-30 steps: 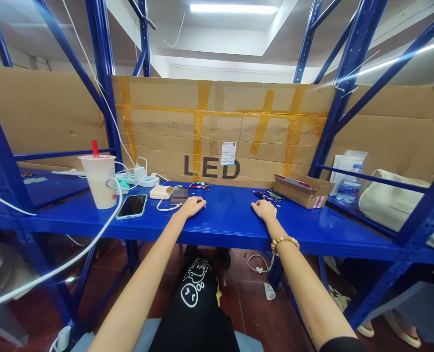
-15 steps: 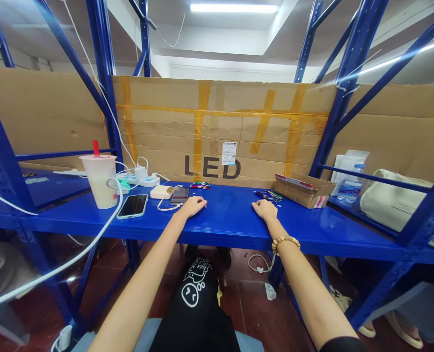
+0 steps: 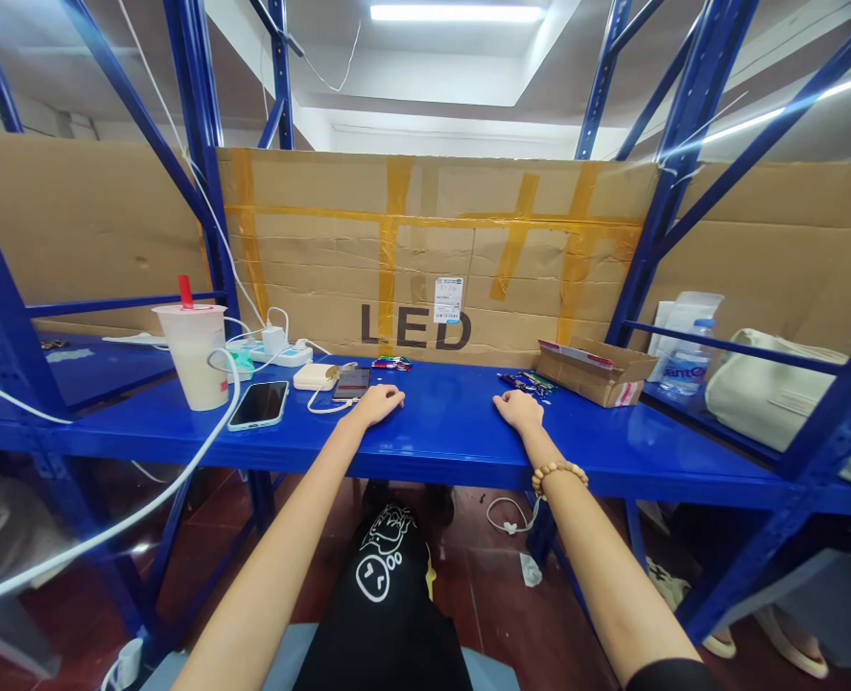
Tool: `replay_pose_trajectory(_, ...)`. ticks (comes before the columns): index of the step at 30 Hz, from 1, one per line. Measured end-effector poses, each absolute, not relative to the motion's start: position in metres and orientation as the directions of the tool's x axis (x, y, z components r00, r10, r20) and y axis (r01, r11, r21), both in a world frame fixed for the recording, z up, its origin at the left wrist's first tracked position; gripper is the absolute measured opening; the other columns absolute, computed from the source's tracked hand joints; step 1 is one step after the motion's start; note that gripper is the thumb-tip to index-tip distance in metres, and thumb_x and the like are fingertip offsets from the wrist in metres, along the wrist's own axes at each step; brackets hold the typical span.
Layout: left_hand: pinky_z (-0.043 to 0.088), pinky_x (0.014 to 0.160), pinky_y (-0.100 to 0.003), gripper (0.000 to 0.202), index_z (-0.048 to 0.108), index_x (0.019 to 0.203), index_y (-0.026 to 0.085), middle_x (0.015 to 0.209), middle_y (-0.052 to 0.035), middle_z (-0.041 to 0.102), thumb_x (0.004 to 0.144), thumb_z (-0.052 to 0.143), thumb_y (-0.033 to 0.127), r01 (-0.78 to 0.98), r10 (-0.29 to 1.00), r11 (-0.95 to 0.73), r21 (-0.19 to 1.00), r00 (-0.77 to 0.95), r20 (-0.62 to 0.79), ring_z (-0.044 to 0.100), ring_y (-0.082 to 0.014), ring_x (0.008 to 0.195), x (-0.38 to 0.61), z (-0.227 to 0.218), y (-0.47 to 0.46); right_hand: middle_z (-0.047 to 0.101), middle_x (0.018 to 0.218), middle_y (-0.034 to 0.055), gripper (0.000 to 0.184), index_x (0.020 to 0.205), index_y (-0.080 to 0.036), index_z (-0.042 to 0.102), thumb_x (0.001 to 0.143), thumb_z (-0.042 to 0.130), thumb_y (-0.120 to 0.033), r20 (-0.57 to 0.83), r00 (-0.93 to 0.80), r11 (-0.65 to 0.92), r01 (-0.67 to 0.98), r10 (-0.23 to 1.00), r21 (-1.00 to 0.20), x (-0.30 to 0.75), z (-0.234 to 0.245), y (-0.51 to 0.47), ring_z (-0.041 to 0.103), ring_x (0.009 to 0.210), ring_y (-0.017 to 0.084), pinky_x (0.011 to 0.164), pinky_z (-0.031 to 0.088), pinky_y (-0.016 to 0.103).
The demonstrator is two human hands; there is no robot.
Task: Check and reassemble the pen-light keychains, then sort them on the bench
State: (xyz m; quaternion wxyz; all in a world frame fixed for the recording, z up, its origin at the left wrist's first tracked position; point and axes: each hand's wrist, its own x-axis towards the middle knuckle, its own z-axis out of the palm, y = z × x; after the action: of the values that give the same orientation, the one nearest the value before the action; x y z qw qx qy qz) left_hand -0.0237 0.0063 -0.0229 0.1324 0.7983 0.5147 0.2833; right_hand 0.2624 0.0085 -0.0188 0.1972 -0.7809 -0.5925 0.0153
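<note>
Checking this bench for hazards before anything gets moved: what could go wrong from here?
The white cable hangs across the drink cup; a tug could tip it onto the phone and power strip. The phone lies near the front edge of the shelf, so a sweep of the left hand might knock it off. Loose coloured parts by the right hand could be scattered.

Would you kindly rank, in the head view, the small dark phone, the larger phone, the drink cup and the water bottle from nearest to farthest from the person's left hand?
1. The small dark phone, just behind and left of the left hand.
2. The larger phone, further left, lying flat.
3. The drink cup, further left again.
4. The water bottle, far off on the right side.
</note>
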Motion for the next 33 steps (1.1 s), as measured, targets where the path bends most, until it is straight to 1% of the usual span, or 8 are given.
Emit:
replay_pose_trajectory(9,0.049,0.080,-0.038,0.026,0.058,0.101,0.013,0.102,-0.0060,0.061,0.087,0.050,0.033,0.746,0.896,-0.437,0.502,0.311,0.318,0.059,-0.0182,0.091,-0.0232,-0.0212,0.0029,0.067,0.097,0.0086,0.031,0.091,-0.022,0.069,0.083,0.043,-0.037,0.212,0.299,-0.222,0.920,0.930,-0.324,0.2622,-0.0189,0.0085,0.060,0.097,0.023,0.080,0.044,0.032)
replay_pose_trajectory(16,0.048,0.081,-0.039,0.026,0.059,0.100,0.013,0.102,-0.0059,0.061,0.087,0.050,0.034,0.748,0.899,-0.432,0.504,0.313,0.306,0.059,-0.0183,0.091,-0.0227,-0.0199,0.0025,0.067,0.095,0.0084,0.030,0.085,-0.021,0.069,0.082,0.043,-0.037,0.222,0.296,-0.214,0.920,0.929,-0.330,0.2625,-0.0194,0.0083,0.060,0.097,0.023,0.078,0.044,0.030)
replay_pose_trajectory(22,0.048,0.081,-0.039,0.026,0.058,0.101,0.013,0.102,-0.0061,0.061,0.087,0.050,0.033,0.747,0.902,-0.427,0.510,0.310,0.301,0.059,-0.0187,0.092,-0.0234,-0.0203,0.0036,0.067,0.096,0.0083,0.030,0.088,-0.021,0.068,0.083,0.042,-0.035,0.224,0.283,-0.205,0.926,0.933,-0.319,0.2604,-0.0188,0.0060,0.060,0.097,0.022,0.079,0.044,0.030)
replay_pose_trajectory(30,0.049,0.080,-0.038,0.026,0.058,0.102,0.013,0.102,-0.0062,0.060,0.087,0.050,0.033,0.743,0.909,-0.412,0.528,0.297,0.292,0.059,-0.0183,0.091,-0.0240,-0.0222,0.0061,0.067,0.099,0.0096,0.032,0.093,-0.019,0.068,0.084,0.040,-0.034,0.218,0.277,-0.205,0.930,0.936,-0.304,0.2574,-0.0171,0.0030,0.060,0.098,0.024,0.080,0.043,0.031)
replay_pose_trajectory(33,0.049,0.080,-0.038,0.026,0.058,0.102,0.013,0.102,-0.0062,0.060,0.087,0.050,0.033,0.741,0.910,-0.411,0.532,0.295,0.292,0.059,-0.0183,0.091,-0.0245,-0.0229,0.0071,0.066,0.099,0.0097,0.033,0.092,-0.019,0.068,0.084,0.040,-0.034,0.219,0.273,-0.202,0.932,0.937,-0.302,0.2567,-0.0165,0.0020,0.060,0.099,0.024,0.080,0.043,0.032)
